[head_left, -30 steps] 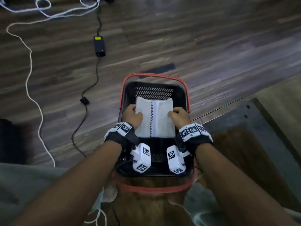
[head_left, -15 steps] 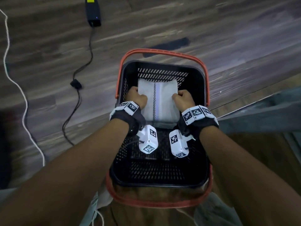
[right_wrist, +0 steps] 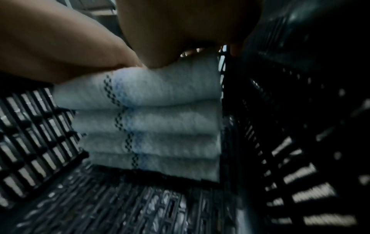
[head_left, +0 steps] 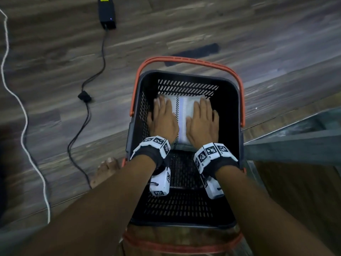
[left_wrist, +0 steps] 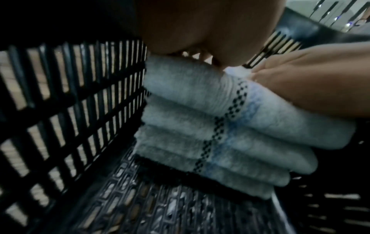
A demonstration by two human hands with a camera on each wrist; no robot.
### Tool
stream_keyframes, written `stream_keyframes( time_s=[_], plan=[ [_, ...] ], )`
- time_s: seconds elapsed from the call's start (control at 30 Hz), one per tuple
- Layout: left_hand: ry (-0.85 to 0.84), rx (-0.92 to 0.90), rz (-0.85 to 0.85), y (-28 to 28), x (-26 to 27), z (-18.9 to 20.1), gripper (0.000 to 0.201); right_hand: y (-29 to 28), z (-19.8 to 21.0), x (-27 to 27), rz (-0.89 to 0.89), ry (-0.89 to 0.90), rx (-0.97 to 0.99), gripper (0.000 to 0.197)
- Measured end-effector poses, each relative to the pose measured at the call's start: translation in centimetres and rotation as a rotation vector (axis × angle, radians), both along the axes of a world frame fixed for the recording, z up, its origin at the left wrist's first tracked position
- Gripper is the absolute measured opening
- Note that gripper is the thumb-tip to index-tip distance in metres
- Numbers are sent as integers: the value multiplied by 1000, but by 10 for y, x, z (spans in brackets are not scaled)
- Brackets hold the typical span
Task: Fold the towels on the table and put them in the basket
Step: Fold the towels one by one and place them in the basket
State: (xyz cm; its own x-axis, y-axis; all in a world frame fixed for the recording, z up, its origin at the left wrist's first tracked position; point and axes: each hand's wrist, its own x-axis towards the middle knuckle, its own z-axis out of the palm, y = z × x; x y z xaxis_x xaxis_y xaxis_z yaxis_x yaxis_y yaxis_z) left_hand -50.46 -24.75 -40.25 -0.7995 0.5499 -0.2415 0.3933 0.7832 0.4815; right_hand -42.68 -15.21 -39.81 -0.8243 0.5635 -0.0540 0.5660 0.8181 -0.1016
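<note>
A stack of folded white towels [head_left: 182, 117] with a black checked line and a blue stripe lies at the far end of the black slatted basket [head_left: 228, 108] with orange handles. My left hand [head_left: 163, 117] lies flat on the left half of the top towel, fingers straight. My right hand [head_left: 202, 119] lies flat on the right half. In the wrist views the towel stack [left_wrist: 210, 123] [right_wrist: 160, 123] shows several folded layers on the basket floor [left_wrist: 160, 205], with both palms pressing on top.
The basket stands on a low wooden stool [head_left: 166, 242] over a wood-plank floor. A black power adapter [head_left: 107, 13] with its cable and a white cord [head_left: 24, 126] lie on the floor at left. My bare foot [head_left: 105, 170] is beside the basket. A grey table frame [head_left: 295, 145] is at right.
Both hands gripped the towel's sides and lowered it into the basket; now they have let go and lie flat on top of it. The view has moved closer over the basket.
</note>
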Motion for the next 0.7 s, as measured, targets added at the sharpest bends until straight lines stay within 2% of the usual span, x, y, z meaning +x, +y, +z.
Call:
stream_keyframes(
  time_s=[0.17, 0.37, 0.53, 0.7],
  plan=[
    [80, -47, -52, -4, 6, -29, 54, 0, -30, 5, -18, -31, -84, 62],
    [150, -65, -82, -1, 4, -42, 56, 2, -45, 4, -59, 49, -122, 63],
    [43, -206, -154, 1, 1, -19, 58, 3, -28, 4, -83, -23, -265, 63],
    [-49, -458, -335, -11, 0, 34, 57, 6, 31, 5, -50, -303, -303, 53]
  ],
)
